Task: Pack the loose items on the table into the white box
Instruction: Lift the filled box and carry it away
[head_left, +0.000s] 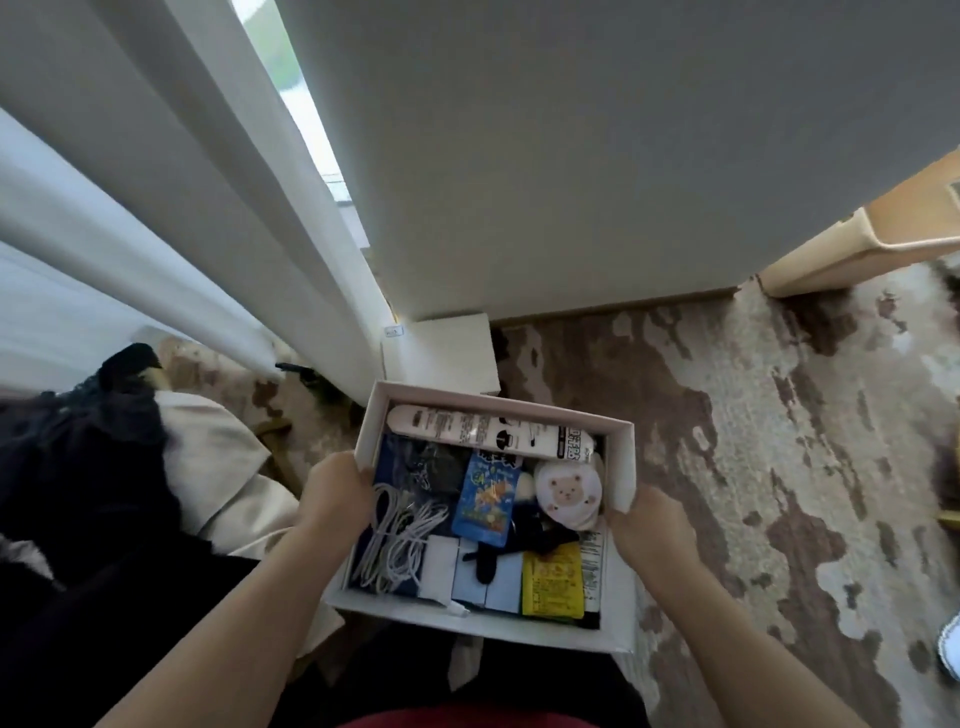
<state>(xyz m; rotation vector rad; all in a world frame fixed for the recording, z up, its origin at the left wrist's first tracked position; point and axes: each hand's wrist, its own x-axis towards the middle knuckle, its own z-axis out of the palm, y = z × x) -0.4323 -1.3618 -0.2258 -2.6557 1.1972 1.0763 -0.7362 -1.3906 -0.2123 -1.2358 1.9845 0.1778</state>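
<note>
The white box (621, 462) is held up in front of me, above the carpet, open at the top. My left hand (332, 493) grips its left wall and my right hand (652, 527) grips its right wall. Inside lie a white tube with black print (467, 428), a coiled white cable (400, 535), a blue packet (485, 501), a round pouch with a bear face (569, 493), a yellow packet (550, 579), light blue small boxes (485, 579) and a dark soft item (535, 530). No table is in view.
The box's white lid (441, 353) leans against the wall beyond the box. A white curtain (156, 208) hangs at left. Dark and cream clothing (156, 467) is piled at left. A patterned brown carpet (753, 441) covers the floor, with cream furniture (883, 234) at right.
</note>
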